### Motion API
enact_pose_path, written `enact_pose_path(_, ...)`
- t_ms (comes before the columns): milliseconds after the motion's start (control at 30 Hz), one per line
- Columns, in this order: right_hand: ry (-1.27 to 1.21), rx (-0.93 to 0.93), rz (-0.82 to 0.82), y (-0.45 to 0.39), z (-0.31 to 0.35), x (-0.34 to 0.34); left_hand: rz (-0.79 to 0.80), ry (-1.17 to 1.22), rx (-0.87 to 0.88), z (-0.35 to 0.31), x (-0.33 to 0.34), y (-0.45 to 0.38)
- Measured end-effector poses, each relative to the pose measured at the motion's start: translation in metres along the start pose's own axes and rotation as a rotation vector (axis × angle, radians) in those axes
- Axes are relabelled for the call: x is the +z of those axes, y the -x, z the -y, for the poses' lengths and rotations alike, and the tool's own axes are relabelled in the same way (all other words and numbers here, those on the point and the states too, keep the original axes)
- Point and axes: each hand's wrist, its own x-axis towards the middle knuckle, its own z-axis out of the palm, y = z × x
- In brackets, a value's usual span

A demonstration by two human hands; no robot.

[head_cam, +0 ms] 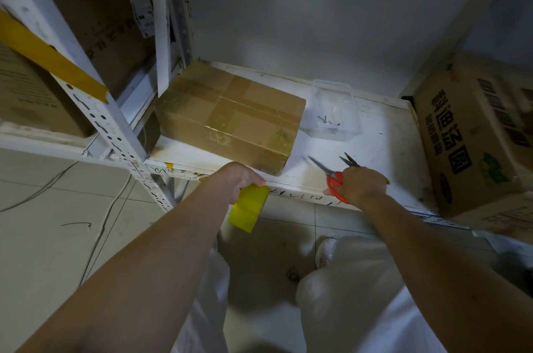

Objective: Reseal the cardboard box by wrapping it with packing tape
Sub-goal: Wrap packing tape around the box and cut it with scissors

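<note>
One taped cardboard box (pixel 230 117) on shelf (pixel 375 133); left hand (pixel 240 176) grip around tape roll (pixel 249 208), right hand (pixel 360 184) grip around scissors (pixel 336 178).

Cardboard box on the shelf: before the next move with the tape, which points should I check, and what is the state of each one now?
1. Cardboard box lies flat on the white shelf, flaps closed: ok.
2. Left hand holds the yellow tape roll: ok.
3. Loose tape end found: cannot tell.
4. Right hand grips the red scissors, blades open, pointing away from the body: ok.
5. Clear plastic container stands close beside the box and may hinder wrapping: not ok.
</note>
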Motion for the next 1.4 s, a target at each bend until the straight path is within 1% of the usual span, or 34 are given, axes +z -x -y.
enact_pose_path(33,-0.012,0.033,0.0,-0.001,0.004,0.001,0.004,0.001,0.0,0.0,0.001,0.001)
enact_pose_path(233,-0.241,0.076,0.035,-0.015,0.038,-0.002,0.005,0.016,0.01,0.0,0.001,0.007)
enact_pose_path(300,-0.265,0.101,-0.016,-0.01,0.044,-0.008,0.007,0.015,0.014,0.0,-0.001,0.006)
enact_pose_path(333,-0.282,0.102,-0.106,-0.005,0.048,-0.012,0.009,0.01,0.01,0.0,-0.001,0.007)
enact_pose_path(367,-0.321,0.076,-0.25,-0.001,0.052,-0.015,0.01,0.006,0.014,0.001,-0.002,0.005)
enact_pose_path(433,-0.452,-0.099,-0.551,0.008,0.064,-0.018,0.006,-0.003,0.013,0.002,-0.002,0.006)
enact_pose_path(467,-0.464,-0.204,-0.594,0.01,0.073,-0.019,-0.001,-0.016,0.006,0.003,-0.001,0.006)
enact_pose_path(500,-0.421,-0.271,-0.582,0.01,0.081,-0.021,0.005,-0.029,0.003,0.004,-0.001,0.003)
enact_pose_path(533,-0.357,-0.286,-0.55,0.008,0.087,-0.021,0.012,-0.03,0.002,0.004,0.0,0.004)
enact_pose_path(600,-0.287,-0.226,-0.503,0.003,0.098,-0.025,0.021,-0.008,0.003,0.004,-0.001,0.008)
enact_pose_path(667,-0.282,-0.173,-0.513,0.0,0.106,-0.028,0.047,0.014,0.008,0.002,-0.005,0.01)
enact_pose_path(833,-0.193,-0.138,-0.466,-0.002,0.117,-0.024,0.072,0.049,0.0,0.001,-0.014,0.013)
enact_pose_path(900,-0.189,-0.145,-0.489,-0.003,0.115,-0.024,0.052,0.076,0.006,-0.001,-0.019,0.015)
enact_pose_path(967,-0.274,-0.182,-0.592,-0.005,0.109,-0.026,0.049,0.099,0.007,-0.001,-0.023,0.016)
enact_pose_path(1000,-0.362,-0.199,-0.616,-0.007,0.105,-0.03,0.042,0.11,0.008,-0.002,-0.025,0.017)
enact_pose_path(1067,-0.547,-0.188,-0.624,-0.016,0.094,-0.04,0.016,0.148,0.015,-0.004,-0.029,0.018)
enact_pose_path(1100,-0.594,-0.15,-0.638,-0.023,0.089,-0.047,0.004,0.167,0.014,-0.006,-0.03,0.018)
enact_pose_path(1167,-0.616,-0.067,-0.621,-0.036,0.081,-0.061,-0.01,0.192,0.018,-0.008,-0.032,0.018)
enact_pose_path(1200,-0.617,-0.07,-0.598,-0.039,0.08,-0.067,-0.017,0.207,0.017,-0.009,-0.034,0.017)
enact_pose_path(1233,-0.596,-0.121,-0.57,-0.04,0.082,-0.072,-0.017,0.221,0.016,-0.01,-0.036,0.016)
enact_pose_path(1267,-0.54,-0.218,-0.526,-0.039,0.085,-0.075,-0.022,0.232,0.015,-0.011,-0.038,0.015)
enact_pose_path(1333,-0.328,-0.435,-0.417,-0.032,0.098,-0.076,-0.033,0.246,0.016,-0.012,-0.04,0.016)
enact_pose_path(1367,-0.218,-0.502,-0.373,-0.028,0.104,-0.073,-0.041,0.251,0.014,-0.013,-0.042,0.016)
enact_pose_path(1400,-0.155,-0.529,-0.33,-0.027,0.109,-0.07,-0.049,0.256,0.015,-0.012,-0.043,0.017)
